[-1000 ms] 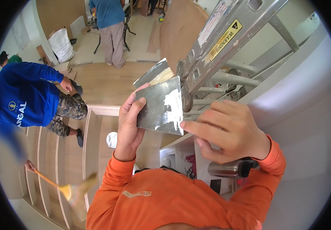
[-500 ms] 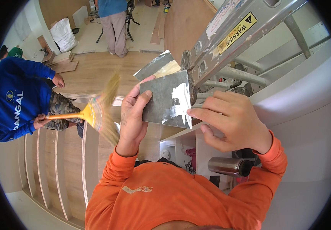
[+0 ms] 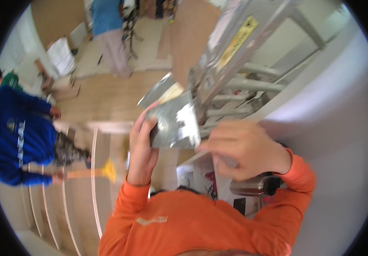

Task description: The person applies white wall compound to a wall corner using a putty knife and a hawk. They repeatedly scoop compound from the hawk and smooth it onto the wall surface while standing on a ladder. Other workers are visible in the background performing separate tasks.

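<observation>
My left hand (image 3: pixel 141 147) is closed on a flat grey metal putty scraper (image 3: pixel 164 126), its thumb across the near face. White putty (image 3: pixel 186 123) smears the right part of that face. Behind it, in the same grip, a second scraper (image 3: pixel 157 87) with a pale wood-coloured strip sticks out at an angle. My right hand (image 3: pixel 248 149) holds nothing that I can see. Its index fingertip is at the lower right corner of the scraper, and the other fingers are loosely bent, somewhat blurred.
A grey stepladder (image 3: pixel 226 64) stands close beyond the scrapers. Below my right forearm lies a steel bottle (image 3: pixel 252 186) by white shelving. At left a person in blue (image 3: pixel 26 132) holds a yellow-handled broom (image 3: pixel 92 173) near slatted framing (image 3: pixel 94 187). Another person (image 3: pixel 109 38) stands farther off.
The view has shifted, and the scrapers and my hands sit slightly lower. The broom has swung down and away from the scrapers. My right index finger stays at the scraper's corner.
</observation>
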`<state>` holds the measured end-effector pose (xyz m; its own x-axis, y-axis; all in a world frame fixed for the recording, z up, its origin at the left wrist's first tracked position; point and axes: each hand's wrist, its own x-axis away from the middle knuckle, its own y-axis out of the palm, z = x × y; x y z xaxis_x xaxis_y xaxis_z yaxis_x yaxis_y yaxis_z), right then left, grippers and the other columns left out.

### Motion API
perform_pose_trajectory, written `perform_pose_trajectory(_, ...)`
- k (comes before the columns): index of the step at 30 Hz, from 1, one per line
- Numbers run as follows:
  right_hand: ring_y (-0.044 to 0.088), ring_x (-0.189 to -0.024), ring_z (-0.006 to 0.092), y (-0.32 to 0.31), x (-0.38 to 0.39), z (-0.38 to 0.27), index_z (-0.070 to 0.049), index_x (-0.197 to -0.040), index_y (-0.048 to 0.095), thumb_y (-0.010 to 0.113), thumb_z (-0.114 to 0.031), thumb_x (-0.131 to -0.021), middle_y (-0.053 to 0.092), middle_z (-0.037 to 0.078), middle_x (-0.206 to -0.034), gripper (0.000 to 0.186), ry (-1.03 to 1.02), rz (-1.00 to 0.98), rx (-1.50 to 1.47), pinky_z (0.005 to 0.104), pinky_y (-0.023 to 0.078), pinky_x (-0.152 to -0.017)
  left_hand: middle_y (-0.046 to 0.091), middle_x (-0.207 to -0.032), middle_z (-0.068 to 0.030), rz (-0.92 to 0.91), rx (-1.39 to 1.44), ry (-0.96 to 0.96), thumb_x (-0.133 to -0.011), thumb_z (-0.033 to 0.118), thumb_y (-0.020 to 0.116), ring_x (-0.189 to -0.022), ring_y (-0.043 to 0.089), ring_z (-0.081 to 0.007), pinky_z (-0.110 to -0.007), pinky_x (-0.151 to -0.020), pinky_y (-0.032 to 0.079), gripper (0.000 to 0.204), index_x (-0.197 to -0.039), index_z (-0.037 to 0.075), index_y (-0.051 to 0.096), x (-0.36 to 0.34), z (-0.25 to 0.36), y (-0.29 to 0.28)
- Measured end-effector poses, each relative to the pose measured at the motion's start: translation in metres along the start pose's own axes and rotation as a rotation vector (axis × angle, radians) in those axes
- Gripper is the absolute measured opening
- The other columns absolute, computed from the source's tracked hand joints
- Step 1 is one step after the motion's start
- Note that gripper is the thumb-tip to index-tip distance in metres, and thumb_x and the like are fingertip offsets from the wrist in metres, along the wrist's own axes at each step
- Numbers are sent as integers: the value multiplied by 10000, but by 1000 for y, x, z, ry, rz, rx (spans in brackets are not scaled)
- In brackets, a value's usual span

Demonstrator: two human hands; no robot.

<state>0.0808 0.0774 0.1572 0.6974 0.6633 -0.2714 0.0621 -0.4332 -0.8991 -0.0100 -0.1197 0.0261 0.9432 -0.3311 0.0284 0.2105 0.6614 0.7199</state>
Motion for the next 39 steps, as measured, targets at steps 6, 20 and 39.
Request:
perform_pose_trajectory(6, 577, -655, 197, -64, 29, -42, -8, -900, 680, 612, -178, -845, 617, 61, -785, 191, 107, 160, -343, 311, 482, -608, 622, -1245, -151, 20, -61, 130, -944, 73, 500, -1088, 631, -195, -319, -963, 504, 427, -1343, -75, 516, -4, 12, -3)
perform_pose_trajectory(20, 561, -641, 116, -342, 42, -34, 50, -1097, 582, 481, -69, -923, 631, 85, -872, 234, -310, 1613, -180, 210, 460, -499, 640, -1192, -160, -74, -49, 114, -929, 74, 522, -1042, 642, -205, -329, -933, 521, 451, -1352, -78, 497, -3, 28, -7)
perform_pose_trajectory(39, 541, -664, 95, -348, 35, -48, 72, -1240, 525, 482, -119, -948, 621, 122, -981, 351, 2, 1711, -1, 226, 454, -515, 628, -1208, -164, -104, -43, 89, -930, 92, 535, -1045, 636, -208, -330, -935, 515, 453, -1351, -71, 493, -1, 31, -3)
